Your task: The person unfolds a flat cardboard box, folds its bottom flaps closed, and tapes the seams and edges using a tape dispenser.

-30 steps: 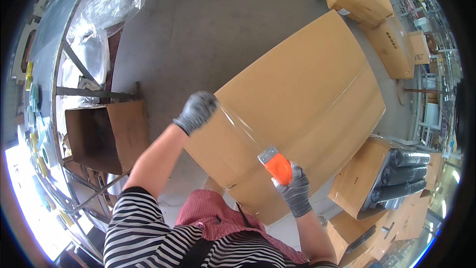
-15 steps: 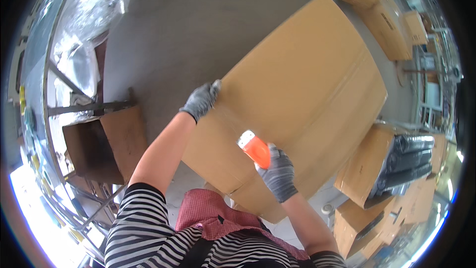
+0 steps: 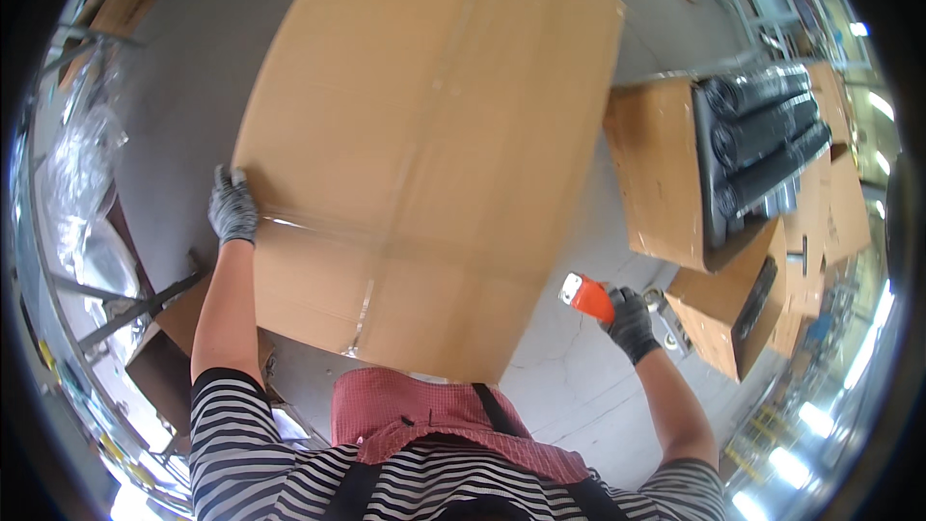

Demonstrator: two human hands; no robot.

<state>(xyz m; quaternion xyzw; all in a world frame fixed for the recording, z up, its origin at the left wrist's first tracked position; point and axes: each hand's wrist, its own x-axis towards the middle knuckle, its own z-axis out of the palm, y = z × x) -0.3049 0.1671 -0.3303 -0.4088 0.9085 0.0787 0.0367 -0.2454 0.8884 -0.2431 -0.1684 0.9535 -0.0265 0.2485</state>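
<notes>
A large cardboard box [image 3: 386,116] fills the middle of the view, its broad face toward me, with clear tape along its seams. At its left edge my left hand [image 3: 233,207], in a grey glove, is closed on the cardboard; part of the fingers is hidden. My right hand [image 3: 632,323], also gloved, is off to the right of the box, wrapped round an orange handheld tool [image 3: 590,299]. The tool's pale flat end points left, toward the box but apart from it. Its exact kind I cannot make out.
An open carton [image 3: 656,174] at the right holds several black rolls [image 3: 767,140] in plastic. Below it stands another open carton [image 3: 719,314]. On the left are clear plastic film [image 3: 87,169], a metal frame [image 3: 140,314] and a brown open box [image 3: 159,376].
The large box has turned anticlockwise and shifted left in view, with my left hand on its edge. My right hand has moved right with the orange tool, away from the box face.
</notes>
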